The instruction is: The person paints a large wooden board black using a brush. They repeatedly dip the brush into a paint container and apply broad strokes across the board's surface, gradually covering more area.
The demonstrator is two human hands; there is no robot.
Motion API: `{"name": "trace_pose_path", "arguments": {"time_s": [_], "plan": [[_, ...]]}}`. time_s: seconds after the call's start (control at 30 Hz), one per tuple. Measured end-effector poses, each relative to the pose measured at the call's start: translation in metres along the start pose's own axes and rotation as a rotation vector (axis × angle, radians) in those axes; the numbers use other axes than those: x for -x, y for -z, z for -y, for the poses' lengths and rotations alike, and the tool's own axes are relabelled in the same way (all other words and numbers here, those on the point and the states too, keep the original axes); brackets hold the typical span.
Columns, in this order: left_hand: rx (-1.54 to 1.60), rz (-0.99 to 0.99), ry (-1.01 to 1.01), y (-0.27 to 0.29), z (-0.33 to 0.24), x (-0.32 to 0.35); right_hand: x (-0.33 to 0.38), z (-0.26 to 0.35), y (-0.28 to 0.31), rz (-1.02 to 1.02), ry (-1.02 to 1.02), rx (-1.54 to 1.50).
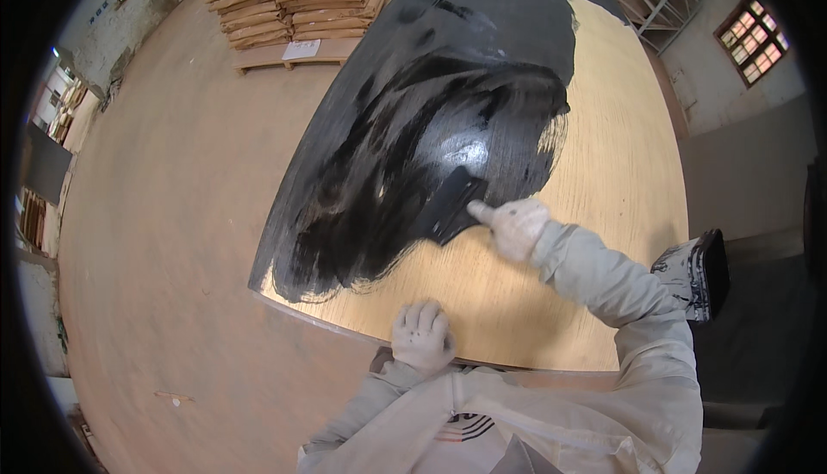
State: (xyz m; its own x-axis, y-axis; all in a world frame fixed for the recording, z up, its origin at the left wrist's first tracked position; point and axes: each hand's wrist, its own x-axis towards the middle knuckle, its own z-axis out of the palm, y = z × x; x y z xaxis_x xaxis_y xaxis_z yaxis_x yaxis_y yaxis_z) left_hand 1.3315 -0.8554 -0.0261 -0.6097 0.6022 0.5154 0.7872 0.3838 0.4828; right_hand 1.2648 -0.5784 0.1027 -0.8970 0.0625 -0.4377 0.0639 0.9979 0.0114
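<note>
In front of me lies a large pale wood-grained board (637,207), its far and left parts coated in black paint (431,121). The coating looks wet and streaky toward the middle. My right hand (519,226), in a whitish glove, grips a wide flat paintbrush (452,205) covered in black. The brush rests at the paint's near edge, and its bristles cannot be made out. My left hand (423,334), also gloved, lies on the board's near edge, fingers forward and nothing held. A paint-smeared white container (680,274) with a black rim stands beside my right elbow.
Stacked brown paper sacks (297,0) sit on a wooden pallet (297,56) beyond the board's left side. A metal rack (663,5) stands at the far right near a barred window (752,39). Bare floor (181,198) stretches along the left.
</note>
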Motion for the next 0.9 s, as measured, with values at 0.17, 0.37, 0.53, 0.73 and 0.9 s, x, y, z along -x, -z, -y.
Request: {"name": "trace_pose_path", "arguments": {"time_s": [0.17, 0.37, 0.53, 0.73, 0.9], "plan": [[0.026, -0.006, -0.006, 0.005, -0.001, 0.001, -0.036, -0.025, 0.049, 0.070, -0.204, -0.113], [0.040, -0.029, -0.015, 0.009, 0.001, -0.002, -0.028, -0.001, 0.050, 0.134, -0.061, 0.123], [0.027, -0.004, -0.032, 0.002, 0.003, 0.000, -0.074, 0.014, 0.019, -0.107, -0.017, -0.073], [0.031, -0.021, -0.015, 0.010, 0.004, 0.000, -0.030, 0.087, 0.034, 0.158, 0.180, 0.004], [0.037, 0.011, -0.036, 0.005, 0.002, -0.001, -0.012, -0.113, 0.013, 0.061, -0.255, -0.156]]}}
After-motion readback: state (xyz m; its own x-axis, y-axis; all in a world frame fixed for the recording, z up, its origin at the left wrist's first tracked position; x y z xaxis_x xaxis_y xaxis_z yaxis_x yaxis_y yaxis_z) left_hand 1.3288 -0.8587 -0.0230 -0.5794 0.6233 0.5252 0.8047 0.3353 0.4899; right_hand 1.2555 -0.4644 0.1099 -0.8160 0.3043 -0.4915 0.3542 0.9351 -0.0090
